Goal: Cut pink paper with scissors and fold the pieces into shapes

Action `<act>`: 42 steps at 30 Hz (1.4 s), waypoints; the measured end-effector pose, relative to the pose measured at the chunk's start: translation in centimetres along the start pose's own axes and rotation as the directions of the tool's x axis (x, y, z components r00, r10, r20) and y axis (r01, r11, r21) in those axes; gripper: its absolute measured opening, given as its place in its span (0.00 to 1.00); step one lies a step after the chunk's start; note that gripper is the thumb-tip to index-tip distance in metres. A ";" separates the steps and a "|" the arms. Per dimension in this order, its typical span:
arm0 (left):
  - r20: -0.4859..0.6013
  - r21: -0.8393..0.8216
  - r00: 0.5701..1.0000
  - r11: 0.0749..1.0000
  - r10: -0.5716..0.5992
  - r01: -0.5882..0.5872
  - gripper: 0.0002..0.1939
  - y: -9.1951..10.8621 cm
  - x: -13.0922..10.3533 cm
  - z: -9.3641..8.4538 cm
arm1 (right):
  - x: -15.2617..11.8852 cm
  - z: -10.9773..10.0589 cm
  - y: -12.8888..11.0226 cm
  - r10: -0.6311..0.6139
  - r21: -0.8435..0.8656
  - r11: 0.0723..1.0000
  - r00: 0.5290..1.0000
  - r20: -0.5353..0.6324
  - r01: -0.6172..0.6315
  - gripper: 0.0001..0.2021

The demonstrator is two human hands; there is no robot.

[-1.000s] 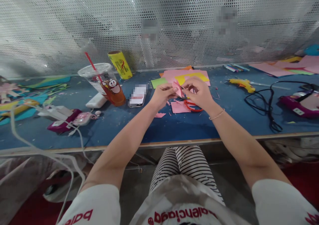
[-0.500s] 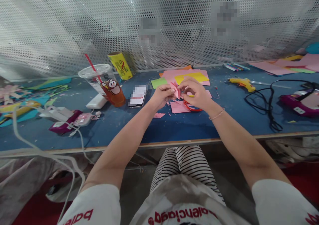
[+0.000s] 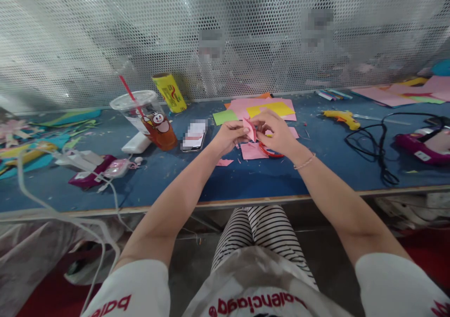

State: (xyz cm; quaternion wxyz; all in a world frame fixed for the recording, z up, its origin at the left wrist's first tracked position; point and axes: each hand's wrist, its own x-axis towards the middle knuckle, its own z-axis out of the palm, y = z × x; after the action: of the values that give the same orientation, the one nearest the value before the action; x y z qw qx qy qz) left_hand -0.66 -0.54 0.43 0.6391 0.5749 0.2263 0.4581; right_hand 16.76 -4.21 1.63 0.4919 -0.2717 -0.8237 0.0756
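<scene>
A small folded piece of pink paper (image 3: 249, 129) is held up between both hands above the blue table (image 3: 253, 186). My left hand (image 3: 228, 136) pinches its left side, with the thumb on the paper. On the right side, the fingers of my right hand (image 3: 272, 129) close on the paper's edge. Just below the hands lies a flat pink paper piece (image 3: 252, 151). Red-handled scissors (image 3: 272, 154) rest beside it, partly hidden under my right hand. A torn pink scrap (image 3: 225, 162) lies to the left.
Behind the hands are a pink sheet (image 3: 242, 105), a yellow sheet (image 3: 272, 111) and a green sheet (image 3: 225, 116). A phone (image 3: 194, 135) and a drink cup (image 3: 160, 129) stand left. A yellow glue gun (image 3: 341, 118) and black cable (image 3: 378, 155) lie right.
The folded pink paper has turned and looks flatter and more closed. My right fingers have shifted slightly along it, while my left hand has barely moved.
</scene>
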 end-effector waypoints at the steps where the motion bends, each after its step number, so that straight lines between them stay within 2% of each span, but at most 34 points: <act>1: 0.003 0.004 1.000 1.000 -0.001 0.001 0.12 0.0 0.0 0.0 | 0.0 0.0 0.0 -0.001 -0.009 1.000 1.000 0.006 0.001 0.17; 6: -0.001 0.046 1.000 0.999 -0.003 0.003 0.14 -0.1 0.0 0.0 | 0.1 -0.1 0.0 -0.011 -0.064 0.998 0.999 0.033 0.013 0.20; 11: -0.052 0.060 0.999 0.998 0.003 0.000 0.18 0.1 0.1 0.2 | -0.1 -0.1 0.7 0.039 -0.130 0.990 0.998 -0.048 -0.045 0.19; 14: -0.105 0.044 0.994 0.999 0.007 -0.003 0.17 0.3 0.1 0.4 | -0.1 -0.2 1.1 0.051 -0.139 0.988 0.997 -0.063 -0.059 0.17; 19: -0.143 0.040 0.989 0.999 -0.022 0.028 0.16 0.5 0.0 0.4 | -0.1 -0.4 1.1 0.025 -0.124 0.992 1.000 0.007 -0.024 0.14; 26: -0.113 -0.071 0.993 0.997 -0.046 0.038 0.11 0.6 -0.2 0.8 | -0.1 -0.2 1.4 0.014 -0.156 0.988 1.000 0.005 -0.013 0.07; 35: -0.165 -0.156 0.972 0.977 -0.168 0.143 0.09 0.8 -0.2 1.2 | -0.1 0.2 1.6 0.088 -0.141 0.984 0.986 -0.142 -0.108 0.05; 42: -0.131 -0.200 0.966 0.960 -0.223 0.195 0.07 0.7 -0.2 1.3 | 0.0 0.3 1.9 0.050 -0.147 0.986 0.984 -0.173 -0.076 0.05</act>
State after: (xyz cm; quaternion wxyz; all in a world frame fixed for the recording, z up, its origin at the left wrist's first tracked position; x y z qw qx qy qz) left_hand 0.09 -1.46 1.37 0.7155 0.4490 0.2904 0.4495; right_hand 17.26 -2.57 0.69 0.5350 -0.3400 -0.7734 0.0042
